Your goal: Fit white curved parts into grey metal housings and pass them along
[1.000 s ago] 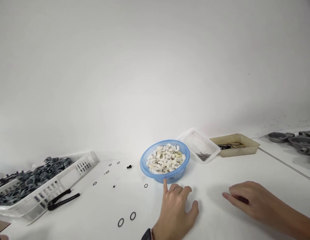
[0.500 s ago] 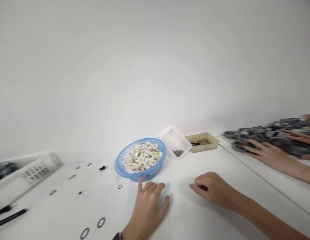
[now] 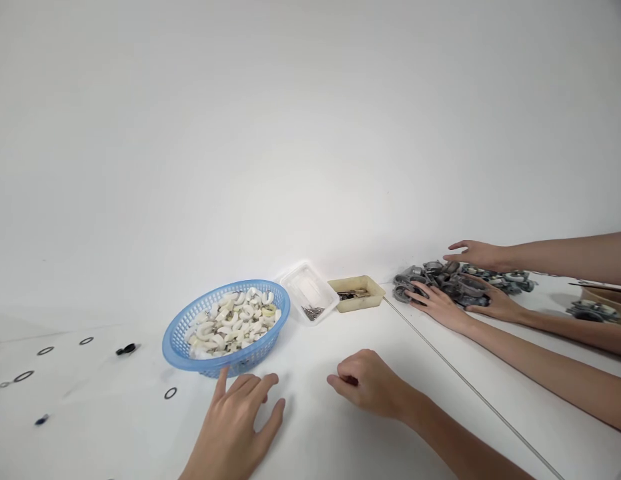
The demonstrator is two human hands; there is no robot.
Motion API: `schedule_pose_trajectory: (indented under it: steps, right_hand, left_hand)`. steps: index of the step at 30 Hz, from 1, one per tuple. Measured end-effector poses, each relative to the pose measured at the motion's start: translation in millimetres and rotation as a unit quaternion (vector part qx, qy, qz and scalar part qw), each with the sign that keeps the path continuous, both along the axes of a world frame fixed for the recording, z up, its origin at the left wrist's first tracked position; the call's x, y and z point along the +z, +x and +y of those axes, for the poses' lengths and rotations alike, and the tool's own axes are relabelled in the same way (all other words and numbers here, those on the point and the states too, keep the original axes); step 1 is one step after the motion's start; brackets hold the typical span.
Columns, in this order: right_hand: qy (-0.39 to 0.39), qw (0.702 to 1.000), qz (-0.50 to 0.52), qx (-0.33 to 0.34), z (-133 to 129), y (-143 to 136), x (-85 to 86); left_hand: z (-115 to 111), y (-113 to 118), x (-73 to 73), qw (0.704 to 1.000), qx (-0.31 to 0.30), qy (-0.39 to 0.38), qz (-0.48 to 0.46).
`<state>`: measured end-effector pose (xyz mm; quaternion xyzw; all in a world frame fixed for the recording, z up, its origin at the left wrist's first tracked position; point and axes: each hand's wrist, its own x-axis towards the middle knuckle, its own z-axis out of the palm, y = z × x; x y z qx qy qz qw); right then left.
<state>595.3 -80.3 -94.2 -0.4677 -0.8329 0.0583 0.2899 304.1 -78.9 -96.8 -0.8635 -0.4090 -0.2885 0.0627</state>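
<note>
Since the earlier frame the view had been swung right, so the blue basket (image 3: 225,327) was shifted left. The left hand (image 3: 235,423) was laid flat and open, empty, its forefinger just short of the basket. The right hand (image 3: 373,385) was curled; anything held could not be told. The basket could be tipped by a nudge.

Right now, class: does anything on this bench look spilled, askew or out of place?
Yes. Black rings and small dark bits lie loose on the table, left of the blue basket, not in any container. The clear tub also sits tilted.
</note>
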Motion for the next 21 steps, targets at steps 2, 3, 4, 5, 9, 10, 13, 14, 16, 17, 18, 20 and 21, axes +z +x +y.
schedule_pose_trajectory:
  steps: [2,3,4,5,9,10,13,14,16,17,18,20,21]
  right_hand:
    - [-0.002,1.0,-0.008,-0.002,-0.2,-0.4,0.5]
    - [-0.003,1.0,-0.012,-0.004,-0.4,-0.7,1.0]
    - [-0.003,1.0,-0.015,-0.005,-0.6,-1.1,1.6]
    - [-0.004,1.0,-0.018,-0.006,-0.8,-1.5,2.3]
    - [-0.01,1.0,-0.024,-0.009,-1.7,-2.4,4.6]
    - [-0.012,1.0,-0.025,-0.01,-1.7,-2.4,4.7]
    - [-0.013,0.999,-0.027,-0.011,-1.1,-2.2,3.7]
    - [-0.013,0.999,-0.028,-0.011,-0.8,-2.3,3.2]
    - [-0.012,0.999,-0.03,-0.011,-0.6,-2.5,2.2]
    - [-0.012,0.999,-0.031,-0.011,-0.6,-2.5,1.7]
    - [-0.012,0.999,-0.032,-0.011,-0.6,-2.5,1.2]
    - [-0.012,0.999,-0.034,-0.011,-0.7,-2.1,0.3]
    - [-0.012,0.999,-0.034,-0.011,-0.5,-1.7,-0.1]
  left_hand:
    - [-0.2,0.2,-0.2,1.0,-0.004,0.007,0.0]
    - [-0.5,0.4,-0.3,1.0,-0.006,0.008,0.001]
    - [-0.8,0.8,-0.3,1.0,-0.009,0.009,0.002]
    - [-1.2,1.3,-0.2,1.0,-0.011,0.009,0.003]
    - [-2.6,2.6,0.9,1.0,-0.013,0.011,0.003]
    - [-2.7,2.6,1.4,1.0,-0.011,0.011,0.004]
    - [-2.5,1.9,2.7,1.0,0.0,0.008,0.008]
    - [-2.2,1.8,2.9,1.0,0.003,0.005,0.009]
    - [-1.7,1.9,2.9,1.0,0.007,-0.003,0.007]
    - [-1.6,2.2,2.8,1.0,0.008,-0.007,0.005]
    - [-1.5,2.6,2.6,1.0,0.009,-0.011,0.003]
    - [-1.9,3.5,2.1,1.0,0.009,-0.02,-0.002]
    - [-2.3,3.8,1.8,1.0,0.008,-0.023,-0.003]
